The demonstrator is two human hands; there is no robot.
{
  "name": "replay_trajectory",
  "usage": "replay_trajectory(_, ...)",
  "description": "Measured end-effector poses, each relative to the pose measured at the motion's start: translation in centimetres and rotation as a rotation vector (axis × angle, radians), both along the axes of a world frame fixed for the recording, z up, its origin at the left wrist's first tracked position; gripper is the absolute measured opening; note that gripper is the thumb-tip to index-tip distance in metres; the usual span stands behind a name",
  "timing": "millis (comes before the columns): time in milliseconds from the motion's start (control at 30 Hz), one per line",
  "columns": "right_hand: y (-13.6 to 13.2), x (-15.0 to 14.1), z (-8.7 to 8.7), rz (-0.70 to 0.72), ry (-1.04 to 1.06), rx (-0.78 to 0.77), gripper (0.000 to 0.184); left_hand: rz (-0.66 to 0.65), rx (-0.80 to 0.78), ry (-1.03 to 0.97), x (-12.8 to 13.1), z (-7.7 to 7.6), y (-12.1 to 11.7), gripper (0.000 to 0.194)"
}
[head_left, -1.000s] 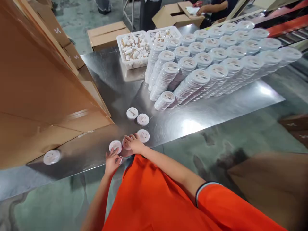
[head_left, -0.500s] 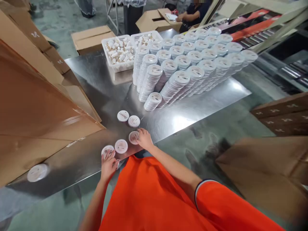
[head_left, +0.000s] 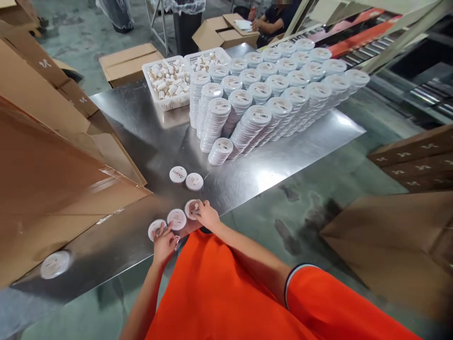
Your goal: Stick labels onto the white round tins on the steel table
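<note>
White round containers, six lying singly, occupy the near part of a stainless-steel table (head_left: 164, 156): a far pair, comprising a lettered container (head_left: 178, 174) and a plain-faced neighbour (head_left: 194, 181) just beside it; a slanting row of three along the near edge; and one solitary container (head_left: 55, 264) beside a large cardboard carton (head_left: 53, 189) at the left. Of the three in the row, the left-end container (head_left: 154, 227) lies under the fingertips of the left hand (head_left: 164, 243), the middle container (head_left: 176, 219) shows its printed lid, and the right-end container (head_left: 187, 209) is touched by the right hand (head_left: 207, 216). Left fingers stand slightly apart, tips on the lid; one small white piece (head_left: 177, 242) shows at the thumb, though whether it is gripped cannot be told. Right thumb and fingers are drawn narrow over the lid's right side; whether they grip anything is likewise unclear. Beyond, about twenty-eight stacks (head_left: 260, 115) of similar containers stand in four rows, the nearest stack (head_left: 221, 148) clearly shorter. Two white plastic baskets (head_left: 173, 104) behind them hold small white-and-tan pieces (head_left: 171, 80), too numerous to count. One co-worker (head_left: 274, 21) sits past the table.
</note>
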State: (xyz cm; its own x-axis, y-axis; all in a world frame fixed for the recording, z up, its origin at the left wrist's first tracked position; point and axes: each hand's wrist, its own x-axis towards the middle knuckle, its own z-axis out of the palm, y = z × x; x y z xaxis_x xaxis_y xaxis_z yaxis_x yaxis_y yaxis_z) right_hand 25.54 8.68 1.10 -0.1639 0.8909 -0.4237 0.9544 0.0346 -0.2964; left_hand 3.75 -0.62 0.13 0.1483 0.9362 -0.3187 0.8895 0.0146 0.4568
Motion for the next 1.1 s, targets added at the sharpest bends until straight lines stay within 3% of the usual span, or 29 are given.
replay_trajectory(133,-0.5,-0.8,-0.4,-0.112,0.026,-0.019,0.061,0.024,-0.011,0.005,0.2,-0.3,0.0,0.027)
replay_trajectory(267,-0.2,-0.3,0.0,-0.086,0.008,-0.008,0.06,0.032,-0.01,0.017,0.4,-0.4,-0.2,0.027)
replay_trajectory(433,3.3,1.1,0.9,-0.048,-0.052,0.161,0.058,0.049,-0.002,0.026,0.7,-0.3,-0.2,0.029)
replay_trajectory(533,7.2,1.6,0.8,0.052,-0.025,0.237,0.056,0.071,-0.007,0.041,1.1,0.0,-0.1,0.029)
replay_trajectory(633,10.7,1.8,0.2,0.225,0.01,0.24,0.068,0.108,-0.039,0.077,1.7,-0.2,-0.2,0.03)
replay_trajectory(767,12.9,3.6,-1.5,0.438,0.045,0.225,0.077,0.145,-0.103,0.122,2.0,-2.9,-0.1,0.023)
replay_trajectory(867,12.0,6.7,-3.4,0.406,0.103,0.328,0.069,0.162,-0.086,0.175,1.9,-4.8,0.3,0.02)
replay_trajectory(933,10.3,9.4,-4.4,0.366,0.139,0.358,0.067,0.186,-0.077,0.19,2.4,-4.7,0.5,0.022)
replay_trajectory(1033,7.1,13.1,-4.8,0.342,0.154,0.315,0.064,0.237,-0.084,0.185,4.0,-2.1,0.8,0.021)
replay_trajectory(1100,5.2,14.8,-4.4,0.364,0.158,0.277,0.058,0.197,-0.045,0.117,5.2,0.1,1.3,0.026)
